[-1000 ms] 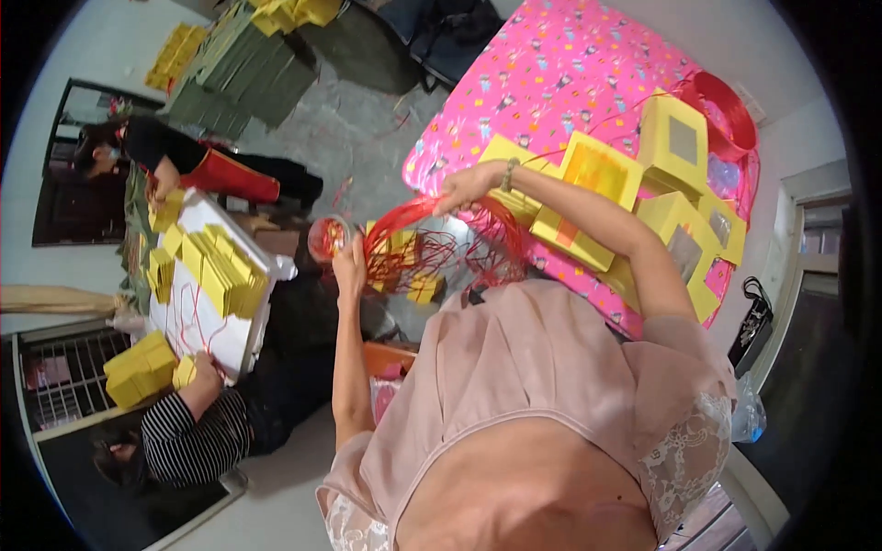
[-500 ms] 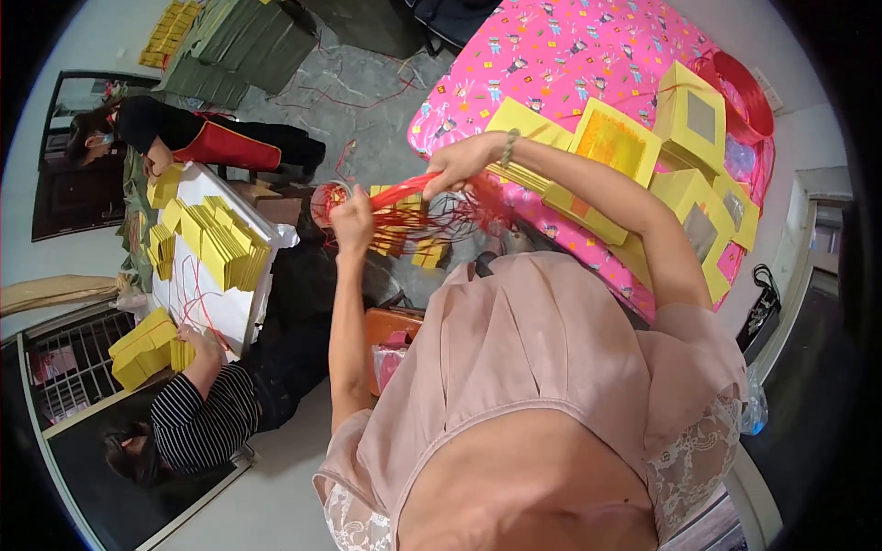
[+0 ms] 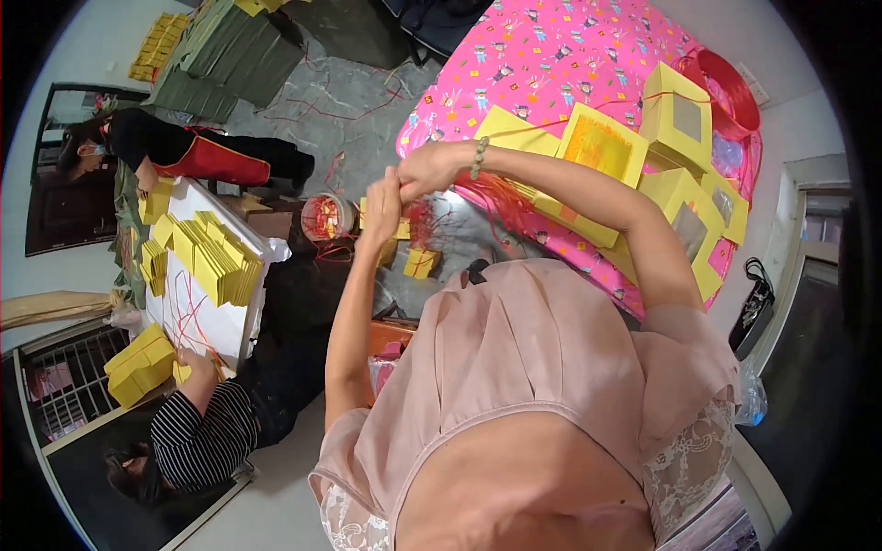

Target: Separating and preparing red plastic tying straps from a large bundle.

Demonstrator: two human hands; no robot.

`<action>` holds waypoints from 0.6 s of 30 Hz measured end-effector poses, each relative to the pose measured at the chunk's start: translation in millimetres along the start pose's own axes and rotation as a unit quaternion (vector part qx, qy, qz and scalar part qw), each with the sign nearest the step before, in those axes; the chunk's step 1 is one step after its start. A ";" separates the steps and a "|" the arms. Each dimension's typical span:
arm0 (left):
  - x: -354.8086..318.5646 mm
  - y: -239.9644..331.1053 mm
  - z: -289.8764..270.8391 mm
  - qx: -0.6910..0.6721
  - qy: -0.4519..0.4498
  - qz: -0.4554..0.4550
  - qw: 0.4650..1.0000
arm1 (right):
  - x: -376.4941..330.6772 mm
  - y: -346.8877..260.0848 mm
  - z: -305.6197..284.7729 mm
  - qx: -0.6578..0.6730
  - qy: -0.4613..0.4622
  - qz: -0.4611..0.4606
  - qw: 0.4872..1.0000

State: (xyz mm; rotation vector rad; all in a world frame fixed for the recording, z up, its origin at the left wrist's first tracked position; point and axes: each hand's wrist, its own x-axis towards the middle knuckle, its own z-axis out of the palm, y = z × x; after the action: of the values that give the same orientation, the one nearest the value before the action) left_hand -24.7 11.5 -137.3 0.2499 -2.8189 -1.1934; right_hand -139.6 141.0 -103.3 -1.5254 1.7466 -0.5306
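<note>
My left hand (image 3: 383, 211) and my right hand (image 3: 430, 171) meet in front of me, both closed around a bundle of thin red strings (image 3: 499, 197). Its loose ends trail out to the right, beneath my right forearm and beside the pink-covered surface. More red strands hang below my hands and look blurred. What lies inside my fists is hidden. Just left of my left hand, a round tub (image 3: 352, 213) stands low with small red and pale pieces in it. Below my hands, a small yellow bundle (image 3: 421, 264) rests on the floor.
A pink patterned surface (image 3: 560, 60) holds yellow boxes (image 3: 677, 115) with clear windows and a red ribbon coil (image 3: 735, 101). To the left, two people work at a white table (image 3: 197, 308) with yellow card stacks (image 3: 216, 257). Red strings are strewn over the grey floor (image 3: 354, 87).
My right hand has come left to meet my left hand, which has shifted right. The stretch of red strings between them is covered, and the tub shows more fully. The view has shifted slightly.
</note>
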 end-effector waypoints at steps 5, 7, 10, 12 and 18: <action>-19.6 -28.3 -7.4 0.040 0.115 0.069 0.990 | -13.3 32.9 9.6 0.068 -0.041 -0.017 0.997; -25.3 -59.9 -28.9 0.091 0.168 0.068 0.979 | -22.9 52.1 4.6 0.051 -0.037 -0.025 0.998; -40.6 -102.0 -47.6 0.010 0.247 0.034 0.968 | -45.9 63.6 -9.5 0.006 -0.003 -0.027 1.000; -50.9 -113.2 -55.4 0.079 0.222 -0.059 0.970 | -62.0 61.9 -20.8 0.039 -0.002 0.081 0.996; -30.3 -94.4 -34.4 0.137 0.104 -0.061 0.983 | -61.9 49.5 -26.9 -0.166 0.020 0.080 0.983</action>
State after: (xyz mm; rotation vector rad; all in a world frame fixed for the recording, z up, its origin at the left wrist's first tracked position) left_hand 21.1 -72.2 -181.2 0.5359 -2.8046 -0.7407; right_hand -191.4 206.6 -105.9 -1.5854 2.0454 -0.1944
